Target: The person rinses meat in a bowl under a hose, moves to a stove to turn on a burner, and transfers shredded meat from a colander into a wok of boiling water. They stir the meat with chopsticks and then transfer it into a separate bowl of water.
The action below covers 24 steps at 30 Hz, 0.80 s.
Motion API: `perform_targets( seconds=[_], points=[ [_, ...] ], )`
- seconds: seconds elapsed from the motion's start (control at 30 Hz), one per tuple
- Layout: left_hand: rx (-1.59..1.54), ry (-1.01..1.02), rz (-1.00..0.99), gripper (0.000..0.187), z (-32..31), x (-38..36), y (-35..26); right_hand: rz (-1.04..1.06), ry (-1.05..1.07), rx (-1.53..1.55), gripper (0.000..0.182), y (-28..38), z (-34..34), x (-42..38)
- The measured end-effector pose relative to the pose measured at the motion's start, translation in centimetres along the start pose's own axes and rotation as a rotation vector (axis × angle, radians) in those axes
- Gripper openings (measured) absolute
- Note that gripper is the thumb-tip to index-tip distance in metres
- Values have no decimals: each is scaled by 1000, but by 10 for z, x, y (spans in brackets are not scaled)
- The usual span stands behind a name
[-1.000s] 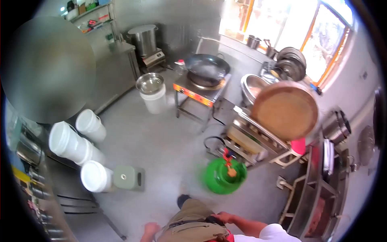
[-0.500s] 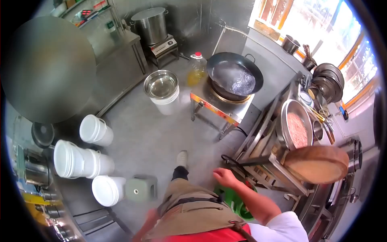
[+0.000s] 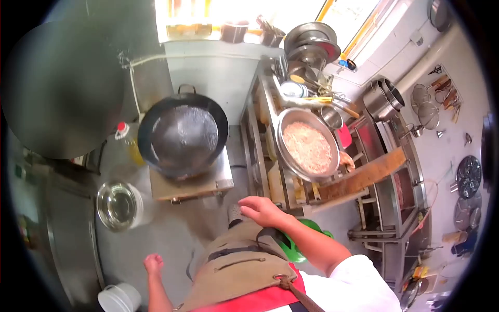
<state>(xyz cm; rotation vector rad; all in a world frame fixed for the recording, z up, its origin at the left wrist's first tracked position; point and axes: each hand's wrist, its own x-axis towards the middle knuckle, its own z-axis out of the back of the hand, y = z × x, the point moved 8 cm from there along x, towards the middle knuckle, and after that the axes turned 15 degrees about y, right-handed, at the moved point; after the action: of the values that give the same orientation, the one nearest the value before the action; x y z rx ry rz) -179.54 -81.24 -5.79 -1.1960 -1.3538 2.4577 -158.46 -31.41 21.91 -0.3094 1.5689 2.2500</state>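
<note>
My right hand (image 3: 261,210) hangs in front of my apron, fingers loosely stretched and holding nothing. Beyond it a large dark wok (image 3: 221,122), partly filled with steaming liquid, rests on a steel burner stand (image 3: 208,184). Low on the left is my left hand (image 3: 154,263), its fingers curled in with nothing seen in them. To the right of the wok, a metal basin (image 3: 281,136) of pale pink minced meat (image 3: 307,148) sits on a rack, beside a thick round wooden chopping board (image 3: 364,174) seen nearly edge-on.
A metal bowl of clear liquid (image 3: 115,205) tops a white bucket by the stand, near an oil bottle (image 3: 134,145). Another white bucket (image 3: 119,299) stands at lower left. A green container (image 3: 296,249) is beside my right leg. Pans (image 3: 312,39) and utensils crowd the rack's far end.
My view has swung right and moved closer to the wok and the meat basin. My right hand's fingers have loosened outward, and my left hand has come into clearer view.
</note>
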Motion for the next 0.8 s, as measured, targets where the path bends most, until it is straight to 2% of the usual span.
perform_targets(
  seconds=[0.1,0.13,0.2,0.27,0.3,0.4,0.47,0.53,0.63,0.73,0.8],
  points=[
    [-197,-15,-4,15,-29,53,-14,190,-59,41,31,39,51,60],
    [-437,-43,96,15,-42,73,24,280,-68,46,30,52,66,82],
    [84,146,57,17,-68,48,-21,371,-134,112,29,78,110,129],
    [741,377,-66,17,-103,32,-22,408,-145,137,28,95,159,183],
    [806,405,-51,17,-117,23,-28,445,-188,98,27,100,188,210],
    [685,340,80,17,-133,20,-67,467,-334,77,23,107,288,278],
    [685,316,101,18,-135,27,-92,458,-488,97,20,87,357,321],
    [690,297,103,19,-136,38,-115,409,-577,173,17,73,417,339],
    [697,285,85,21,-134,53,-135,355,-784,70,14,43,502,353],
    [706,292,52,25,-127,72,-149,269,-971,-39,16,40,555,320],
    [710,291,37,27,-121,81,-151,271,-1179,-268,19,65,579,286]
  ],
)
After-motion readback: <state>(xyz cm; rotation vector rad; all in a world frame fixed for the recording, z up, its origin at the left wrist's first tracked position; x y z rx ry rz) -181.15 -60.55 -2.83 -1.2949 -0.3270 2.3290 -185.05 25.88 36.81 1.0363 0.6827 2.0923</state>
